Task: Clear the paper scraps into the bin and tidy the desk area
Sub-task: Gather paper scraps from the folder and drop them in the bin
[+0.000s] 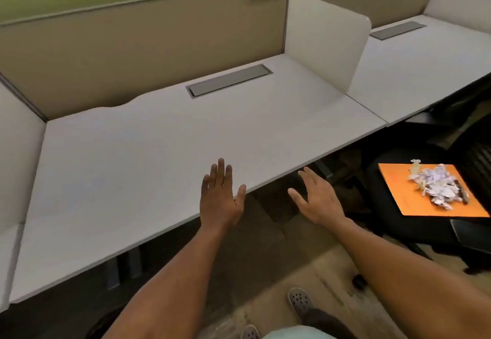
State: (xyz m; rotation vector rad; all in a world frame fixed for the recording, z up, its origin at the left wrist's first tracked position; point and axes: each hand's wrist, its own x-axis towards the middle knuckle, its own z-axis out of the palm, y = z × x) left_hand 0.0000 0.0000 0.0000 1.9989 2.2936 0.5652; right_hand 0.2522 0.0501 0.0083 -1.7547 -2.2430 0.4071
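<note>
Two hands, both spread flat and holding nothing: left hand (221,200) on the front edge of the bare bench (138,158), right hand (317,200) just off it. One heap of paper scraps (435,187) on one orange board (409,200), atop a chair to the right. Bench seemingly cleared; likely next, carrying board and scraps to a bin, none in view.

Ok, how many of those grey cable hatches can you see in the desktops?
2. One grey hatch is set in the near desk, toward its back edge; another is in the neighbouring desk, beyond the white divider.

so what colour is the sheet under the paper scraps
Orange, under the scraps; head view shows it.
</note>
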